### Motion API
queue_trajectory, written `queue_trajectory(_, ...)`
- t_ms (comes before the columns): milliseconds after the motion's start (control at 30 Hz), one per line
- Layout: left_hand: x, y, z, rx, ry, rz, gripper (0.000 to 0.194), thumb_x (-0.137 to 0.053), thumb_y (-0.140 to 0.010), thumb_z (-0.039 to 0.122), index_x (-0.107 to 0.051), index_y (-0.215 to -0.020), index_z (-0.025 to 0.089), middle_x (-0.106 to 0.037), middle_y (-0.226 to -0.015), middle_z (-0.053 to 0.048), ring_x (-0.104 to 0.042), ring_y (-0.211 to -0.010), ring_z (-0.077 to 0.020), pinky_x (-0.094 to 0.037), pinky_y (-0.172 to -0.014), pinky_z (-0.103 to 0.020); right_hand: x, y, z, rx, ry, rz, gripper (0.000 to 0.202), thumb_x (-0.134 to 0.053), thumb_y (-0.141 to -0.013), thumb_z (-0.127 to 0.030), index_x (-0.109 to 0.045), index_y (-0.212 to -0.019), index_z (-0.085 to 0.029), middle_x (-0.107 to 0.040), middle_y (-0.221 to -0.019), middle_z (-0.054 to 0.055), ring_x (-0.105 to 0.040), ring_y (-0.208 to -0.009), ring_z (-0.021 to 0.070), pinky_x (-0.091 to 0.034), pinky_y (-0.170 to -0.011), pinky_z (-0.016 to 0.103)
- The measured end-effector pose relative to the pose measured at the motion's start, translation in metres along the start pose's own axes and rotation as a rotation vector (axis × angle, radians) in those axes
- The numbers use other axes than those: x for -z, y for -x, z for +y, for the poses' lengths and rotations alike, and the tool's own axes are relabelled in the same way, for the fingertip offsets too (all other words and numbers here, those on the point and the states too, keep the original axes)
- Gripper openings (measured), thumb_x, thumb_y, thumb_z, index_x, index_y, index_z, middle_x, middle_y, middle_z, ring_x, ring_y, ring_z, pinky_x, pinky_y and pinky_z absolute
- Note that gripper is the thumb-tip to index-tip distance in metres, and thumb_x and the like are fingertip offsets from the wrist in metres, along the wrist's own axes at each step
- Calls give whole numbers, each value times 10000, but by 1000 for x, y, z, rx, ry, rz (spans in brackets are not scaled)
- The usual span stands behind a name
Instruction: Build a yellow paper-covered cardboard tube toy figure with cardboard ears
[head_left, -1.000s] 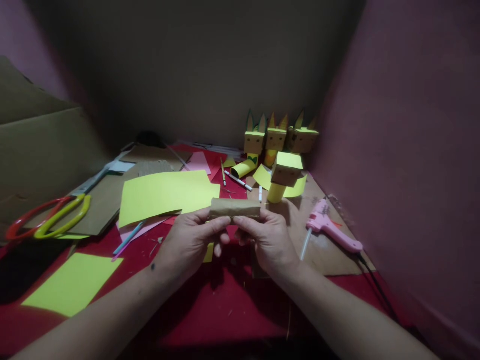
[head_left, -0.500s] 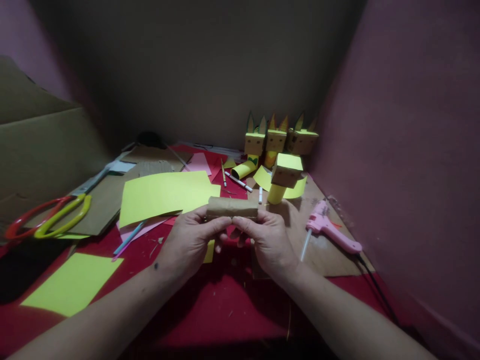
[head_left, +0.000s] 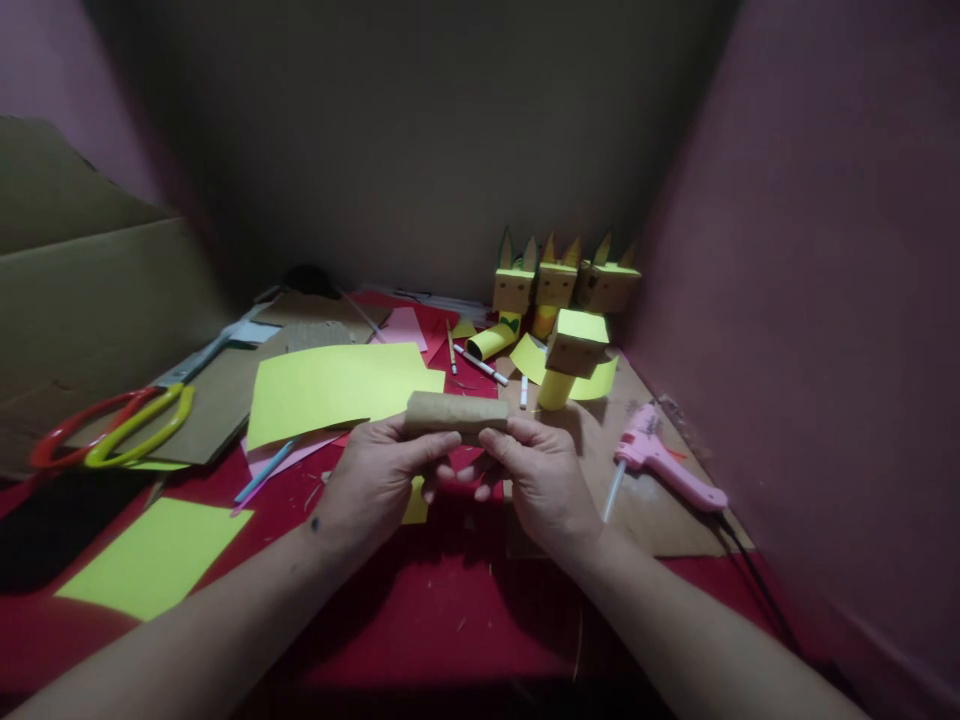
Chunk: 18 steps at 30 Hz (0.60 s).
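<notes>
A short brown cardboard tube lies crosswise between my two hands, raised over the red cloth. My left hand grips its left end, the thumb pressed along the near side. At the other end my right hand holds it in the same way. The fingertips under the tube are partly hidden. Just beyond the hands, a box-headed cardboard figure stands on a yellow tube body. A large yellow paper sheet lies behind my left hand.
Scissors with red and yellow handles lie left, near a yellow paper piece. A pink glue gun rests on a cardboard sheet at right. Several eared cardboard figures stand at the back. A cardboard box is at far left.
The tube has tilted slightly, its right end now lower, and my right thumb has slid a little to the right, away from the left one. The view has shifted slightly.
</notes>
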<state>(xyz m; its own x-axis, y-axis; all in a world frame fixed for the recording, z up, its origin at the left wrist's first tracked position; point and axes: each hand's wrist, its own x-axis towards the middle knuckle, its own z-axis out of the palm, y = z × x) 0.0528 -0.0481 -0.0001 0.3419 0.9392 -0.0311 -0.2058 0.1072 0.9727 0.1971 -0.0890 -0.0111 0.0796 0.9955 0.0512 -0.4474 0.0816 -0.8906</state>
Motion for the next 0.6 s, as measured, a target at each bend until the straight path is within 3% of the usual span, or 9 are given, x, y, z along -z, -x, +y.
queue_trajectory(167,3,0,0,-100,-71,60,198,-843,-681,225,-812,-867,162,-738,-672,-24,-578,-533,-120,-483,-506,-226,0,0,-6,-35,-131,-26,264,-860,-672,-338,-726,-814,-160,-726,-648,14,-706,-510,158,-556,-424,211)
queue_trajectory(333,2,0,-6,-138,-98,60,218,-846,-684,219,-811,-895,173,-774,-789,-36,-675,-770,-195,-540,-793,-317,0,-2,-5,-22,-168,23,274,-865,-652,-368,-704,-694,-151,-718,-600,24,-686,-476,165,-583,-460,260)
queue_trajectory(600,1,-5,-7,-139,-59,30,210,-863,-670,203,-808,-868,157,-791,-806,-49,-705,-804,-216,-553,-859,-357,1,-3,-2,10,-161,39,218,-842,-674,-323,-706,-632,-158,-716,-577,21,-703,-510,173,-629,-609,318)
